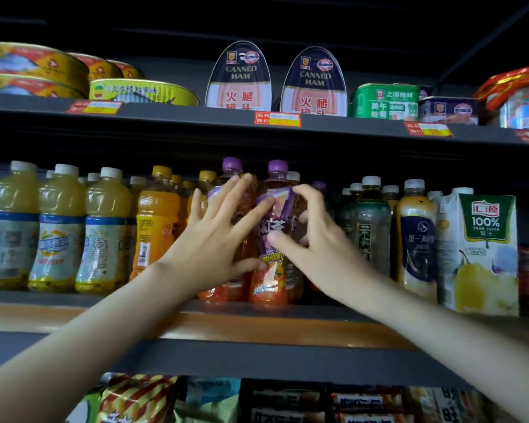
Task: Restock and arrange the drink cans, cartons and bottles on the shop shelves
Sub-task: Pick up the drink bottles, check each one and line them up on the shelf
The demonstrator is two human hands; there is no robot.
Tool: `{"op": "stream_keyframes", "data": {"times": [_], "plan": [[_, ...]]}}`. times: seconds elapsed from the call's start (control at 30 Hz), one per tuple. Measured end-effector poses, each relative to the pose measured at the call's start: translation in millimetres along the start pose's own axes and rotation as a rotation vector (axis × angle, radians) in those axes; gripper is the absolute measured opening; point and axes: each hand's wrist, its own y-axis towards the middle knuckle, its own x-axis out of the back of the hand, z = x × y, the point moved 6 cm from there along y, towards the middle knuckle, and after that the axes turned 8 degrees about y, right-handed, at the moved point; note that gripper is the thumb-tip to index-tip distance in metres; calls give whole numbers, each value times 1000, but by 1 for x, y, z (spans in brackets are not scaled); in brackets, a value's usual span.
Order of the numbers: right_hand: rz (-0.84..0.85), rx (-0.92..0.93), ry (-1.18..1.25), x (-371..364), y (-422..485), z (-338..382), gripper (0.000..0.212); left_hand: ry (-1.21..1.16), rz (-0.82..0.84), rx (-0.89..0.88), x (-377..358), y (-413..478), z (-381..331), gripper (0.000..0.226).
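Two purple-capped tea bottles stand side by side at the middle of the drinks shelf (pixel 257 306). My left hand (pixel 214 239) lies with straight, spread fingers against the left purple-capped bottle (pixel 231 169) and reaches onto the right one. My right hand (pixel 315 233) curls its fingers and thumb round the right purple-capped bottle (pixel 275 239), which has a purple and orange label. Both bottles stand upright at the shelf's front edge.
Pale yellow drink bottles (pixel 58 227) and orange ones (pixel 156 221) fill the shelf to the left. Dark tea bottles (pixel 367 227) and a pear juice carton (pixel 483 254) stand to the right. Canned ham (pixel 239 77) and fish tins sit on the shelf above, snack packets below.
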Motion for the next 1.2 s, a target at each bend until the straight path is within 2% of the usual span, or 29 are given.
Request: {"op": "stream_keyframes", "data": {"times": [0.1, 0.2, 0.43, 0.67, 0.83, 1.0, 1.2], "plan": [[115, -84, -33, -27, 3, -2, 101, 10, 14, 6, 8, 0, -12, 90], [118, -73, -36, -34, 4, -5, 115, 50, 66, -64, 11, -2, -20, 99], [118, -58, 13, -27, 0, -9, 116, 64, 85, -35, 15, 0, -22, 103], [81, -135, -34, -8, -6, -25, 121, 125, -19, -43, 18, 8, -34, 109], [34, -189, -141, 20, -12, -47, 121, 163, 18, -37, 9, 9, -37, 93], [82, -233, -232, 28, -4, -67, 122, 158, 27, -44, 0, 10, -42, 76], [185, -291, -260, 12, 13, -79, 142, 178, 20, -59, 1, 10, -36, 70]]}}
